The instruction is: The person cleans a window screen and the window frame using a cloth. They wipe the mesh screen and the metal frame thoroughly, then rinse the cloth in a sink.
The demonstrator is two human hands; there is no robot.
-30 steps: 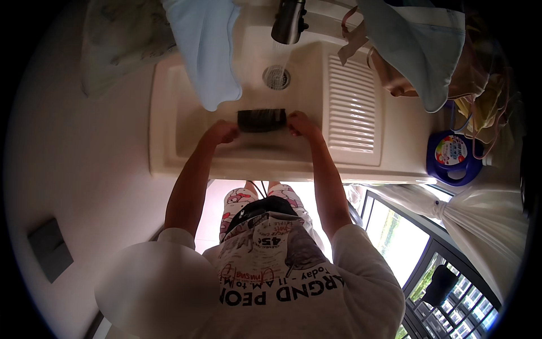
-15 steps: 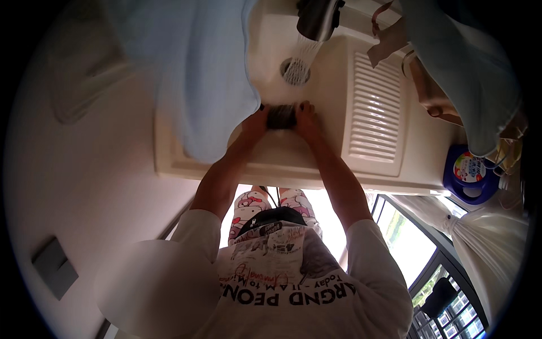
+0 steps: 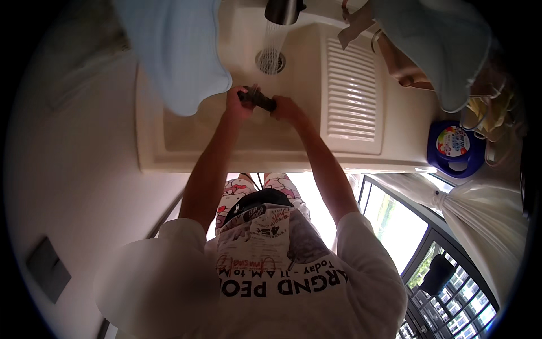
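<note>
Over the cream sink [image 3: 186, 135], a dark, narrow piece that looks like bunched cloth [image 3: 262, 100] stretches between my hands; its exact kind is hard to make out. My left hand [image 3: 236, 105] is closed round its left end, and my right hand [image 3: 286, 108] grips the right end, slightly lower. Just beyond them, water runs in a spray from a dark metal faucet [image 3: 282, 10] onto the round drain [image 3: 270, 62]. The held piece is on the near side of the stream, apart from it.
A ribbed washboard [image 3: 351, 93] is built into the sink's right side. Light blue cloth [image 3: 175, 51] hangs close on the left, and grey-blue cloth [image 3: 435, 45] hangs at upper right. A dark blue jug [image 3: 456, 148] stands at the right, near a tied white curtain [image 3: 480, 220].
The dark piece has gone from a broad rectangle between my hands to a narrow, slanting shape. My left hand now sits higher than the right. The whole view has shifted a little.
</note>
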